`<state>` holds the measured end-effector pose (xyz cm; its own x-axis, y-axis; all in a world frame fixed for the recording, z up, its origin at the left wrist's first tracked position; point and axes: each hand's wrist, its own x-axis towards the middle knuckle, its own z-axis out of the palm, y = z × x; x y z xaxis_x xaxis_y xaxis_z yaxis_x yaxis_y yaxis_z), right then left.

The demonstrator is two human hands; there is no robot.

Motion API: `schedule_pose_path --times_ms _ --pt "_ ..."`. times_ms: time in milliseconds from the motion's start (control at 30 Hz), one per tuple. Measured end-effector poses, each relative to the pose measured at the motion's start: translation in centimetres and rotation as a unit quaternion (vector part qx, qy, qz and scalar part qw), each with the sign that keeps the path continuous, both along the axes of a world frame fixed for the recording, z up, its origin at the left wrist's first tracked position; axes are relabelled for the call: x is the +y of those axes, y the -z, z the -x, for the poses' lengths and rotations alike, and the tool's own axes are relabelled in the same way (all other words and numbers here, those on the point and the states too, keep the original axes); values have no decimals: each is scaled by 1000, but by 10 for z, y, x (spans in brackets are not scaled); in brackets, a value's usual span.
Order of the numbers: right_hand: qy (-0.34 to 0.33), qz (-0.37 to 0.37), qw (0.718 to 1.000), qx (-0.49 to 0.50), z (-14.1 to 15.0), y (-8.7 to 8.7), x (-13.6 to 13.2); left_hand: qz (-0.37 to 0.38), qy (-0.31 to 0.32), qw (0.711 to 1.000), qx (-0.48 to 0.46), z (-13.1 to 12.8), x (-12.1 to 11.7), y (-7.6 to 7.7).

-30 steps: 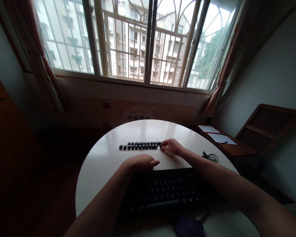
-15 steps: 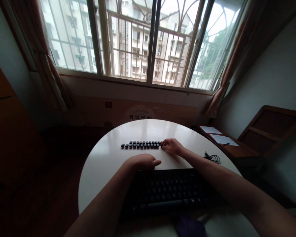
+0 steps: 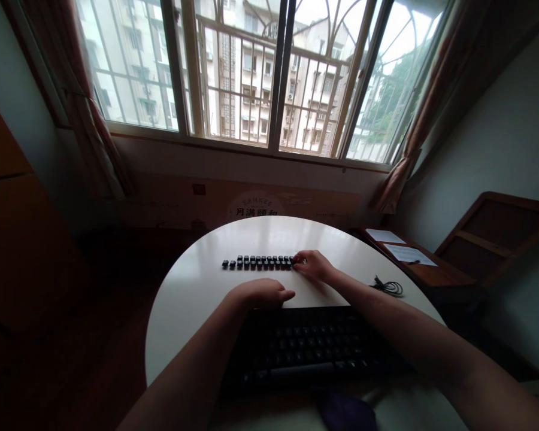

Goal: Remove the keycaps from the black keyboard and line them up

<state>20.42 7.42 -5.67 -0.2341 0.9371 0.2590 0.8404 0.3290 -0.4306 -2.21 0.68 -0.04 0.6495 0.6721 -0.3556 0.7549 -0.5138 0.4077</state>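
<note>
Across the white tabletop (image 3: 184, 311), black keycaps (image 3: 259, 264) sit in rows beyond the keyboard (image 3: 312, 344), right hand (image 3: 313, 265) curling nearly closed fingers at their right end, left hand (image 3: 264, 293) thumb-out (either grip, I cannot tell)

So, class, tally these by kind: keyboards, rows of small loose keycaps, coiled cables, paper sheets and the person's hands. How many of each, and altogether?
Keyboard: 1
Rows of loose keycaps: 2
Coiled cable: 1
Paper sheets: 2
Hands: 2, left hand and right hand
Total: 8
</note>
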Motion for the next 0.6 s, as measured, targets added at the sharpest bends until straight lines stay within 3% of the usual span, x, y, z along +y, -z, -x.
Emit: schedule_pose_path --times_ms 467,600 --pt "2 -18 1000 14 2 0 -2 -2 0 1000 15 -2 -3 -6" --pt "-9 -30 999 40 0 -8 -7 1 -2 1000 18 -1 -6 -9"
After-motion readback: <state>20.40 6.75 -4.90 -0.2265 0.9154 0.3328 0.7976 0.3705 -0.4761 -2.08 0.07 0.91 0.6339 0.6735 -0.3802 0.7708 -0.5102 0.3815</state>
